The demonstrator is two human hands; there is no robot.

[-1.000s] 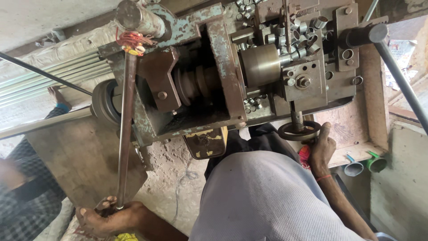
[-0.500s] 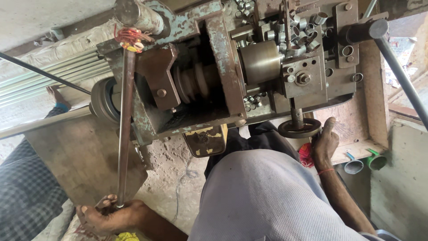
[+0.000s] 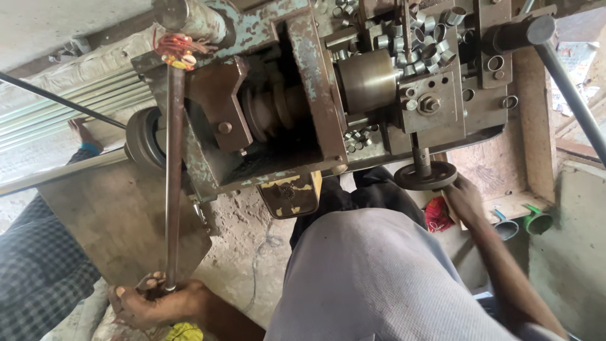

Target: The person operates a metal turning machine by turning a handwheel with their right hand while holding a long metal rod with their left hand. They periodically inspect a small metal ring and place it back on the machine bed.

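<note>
A long steel lever rod [image 3: 173, 183] runs down the machine's [image 3: 315, 95] left side; the left hand [image 3: 158, 302] wraps its fingers tight round its lower end. The right hand [image 3: 464, 199] cups the small handwheel [image 3: 425, 176] beneath the machine, fingertips hidden behind its rim. Loose metal rings [image 3: 423, 38] crowd the top, partly cut off.

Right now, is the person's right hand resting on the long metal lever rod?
No, the right hand is at the small round handwheel under the machine, while the left hand grips the lower end of the long rod.
</note>
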